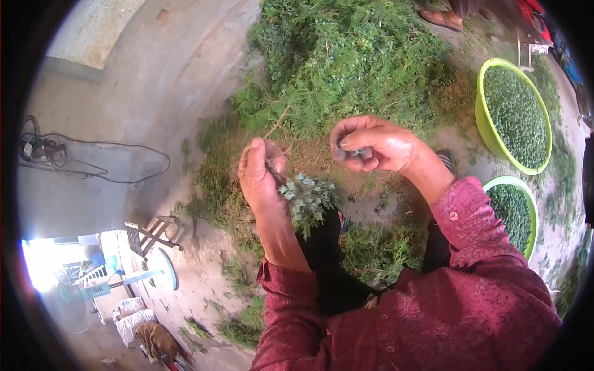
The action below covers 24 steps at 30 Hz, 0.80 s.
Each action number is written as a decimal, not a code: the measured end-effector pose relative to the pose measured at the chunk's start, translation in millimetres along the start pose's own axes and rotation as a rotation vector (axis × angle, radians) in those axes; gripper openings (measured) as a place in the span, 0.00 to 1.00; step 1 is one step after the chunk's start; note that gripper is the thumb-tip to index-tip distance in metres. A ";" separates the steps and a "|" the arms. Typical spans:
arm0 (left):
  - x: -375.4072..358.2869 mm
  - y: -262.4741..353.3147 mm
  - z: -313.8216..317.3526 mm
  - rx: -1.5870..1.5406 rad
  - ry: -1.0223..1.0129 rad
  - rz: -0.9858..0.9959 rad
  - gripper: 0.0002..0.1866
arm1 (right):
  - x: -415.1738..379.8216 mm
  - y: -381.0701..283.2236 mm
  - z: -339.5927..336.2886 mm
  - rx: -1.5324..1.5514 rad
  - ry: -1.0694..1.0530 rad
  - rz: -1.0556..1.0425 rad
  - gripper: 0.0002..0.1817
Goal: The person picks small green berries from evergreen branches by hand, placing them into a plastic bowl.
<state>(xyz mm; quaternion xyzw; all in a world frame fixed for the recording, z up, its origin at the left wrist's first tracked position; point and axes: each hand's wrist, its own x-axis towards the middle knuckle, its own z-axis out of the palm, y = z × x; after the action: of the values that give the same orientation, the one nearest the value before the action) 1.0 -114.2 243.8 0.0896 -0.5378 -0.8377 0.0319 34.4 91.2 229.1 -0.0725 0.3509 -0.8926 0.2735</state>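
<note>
My left hand [263, 176] is closed around an evergreen sprig [309, 195]. Its bare stem points up past my fingertips, and its leafy end, with pale blue-green cones, hangs by my wrist. To the right, apart from the sprig, my right hand [383, 145] is curled shut with a few blue-green cones [365, 152] showing between thumb and fingers. In front of both hands lies a big pile of cut evergreen branches [346, 62].
Two green basins full of small green cones stand at the right: a larger basin [481, 117] and a nearer basin [533, 216]. A fan [164, 270], a wooden folding stool [151, 235] and a black cable [139, 146] are at left. Another person's shoe [442, 20] shows beyond the pile.
</note>
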 end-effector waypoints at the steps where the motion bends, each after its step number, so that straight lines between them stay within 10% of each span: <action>1: -2.5 -1.6 4.5 0.002 0.016 -0.003 0.07 | -1.8 -0.9 5.6 -0.001 0.059 0.013 0.10; 10: -1.4 -8.0 15.0 0.027 -0.020 -0.079 0.09 | 8.7 14.9 26.2 -0.308 0.144 0.073 0.22; 24: -2.1 -13.1 14.9 0.104 0.002 0.053 0.08 | 5.6 21.3 36.4 -0.431 0.444 -0.115 0.05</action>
<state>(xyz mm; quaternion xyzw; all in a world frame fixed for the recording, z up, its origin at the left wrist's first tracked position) 0.9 -95.0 238.2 0.0777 -0.5829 -0.8073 0.0501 50.7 53.9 241.6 0.0482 0.5785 -0.8057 0.1177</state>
